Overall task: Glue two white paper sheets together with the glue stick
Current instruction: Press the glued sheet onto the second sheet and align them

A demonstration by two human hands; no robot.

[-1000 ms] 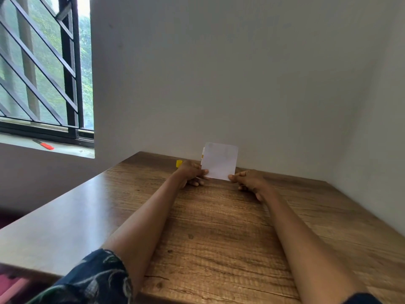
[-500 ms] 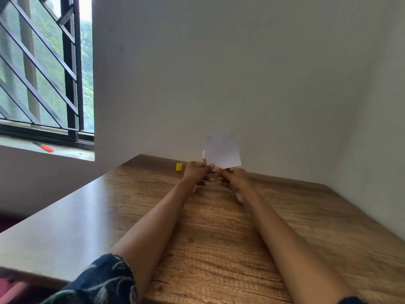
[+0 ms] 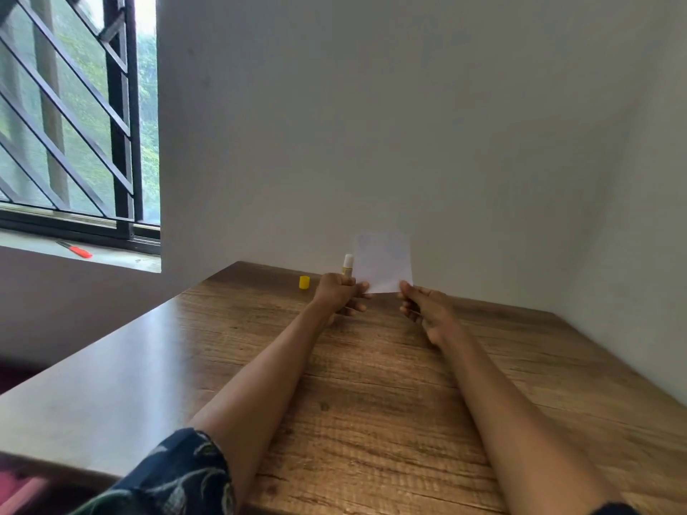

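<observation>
White paper: a small square white paper sheet was held upright above the far part of the counter, in front of the pale wall; whether it was one sheet or two laid together could not be told.
Left hand: the left hand pinched the sheet's lower left corner with its fingertips, and the same hand was closed around the glue stick.
Glue stick: a white, uncapped glue stick with a yellowish body stood up out of the left hand, just left of the sheet's left edge and touching or nearly touching it.
Right hand: the right hand gripped the sheet's lower right corner between thumb and fingers, palm turned toward the left.
Cap: a small yellow cylindrical cap stood on the counter, left of the left hand and apart from it, near the far edge.
Counter: the brown wood-grain counter ran from the near edge to the wall; both forearms stretched over it.
Sleeve: a dark blue patterned sleeve covered the left upper arm at the near edge.
Window: a window with black metal bars was at far left, and a red-handled tool lay on its sill.
</observation>
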